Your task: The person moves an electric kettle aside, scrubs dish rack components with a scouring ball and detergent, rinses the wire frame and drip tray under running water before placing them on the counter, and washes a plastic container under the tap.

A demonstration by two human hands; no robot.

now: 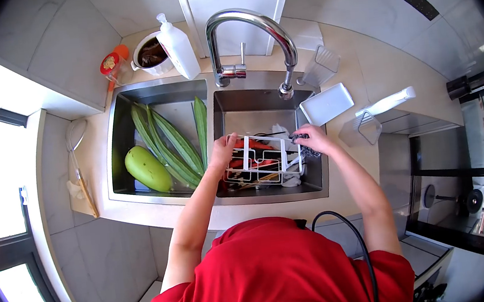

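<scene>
Over the right sink basin [248, 100], my left hand [222, 152] is closed on the left edge of a white wire rack [246, 153]. My right hand [313, 139] is at the rack's right side, its fingers pinched on a dark, curly steel wool scrubber [311, 151]. Beneath the rack lie red and black items, thin sticks and some crumpled white material, partly hidden by its wires, so I cannot name them all. The chrome faucet [248, 13] arches above this basin.
The left basin [156, 92] holds long ridged green gourds [175, 137] and a rounder green one [148, 168]. Behind stand a white pump bottle [179, 48] and a pot [152, 54]. At right are a white tray [327, 105], clear containers and a white-handled tool [387, 101]. A whisk [83, 179] lies left.
</scene>
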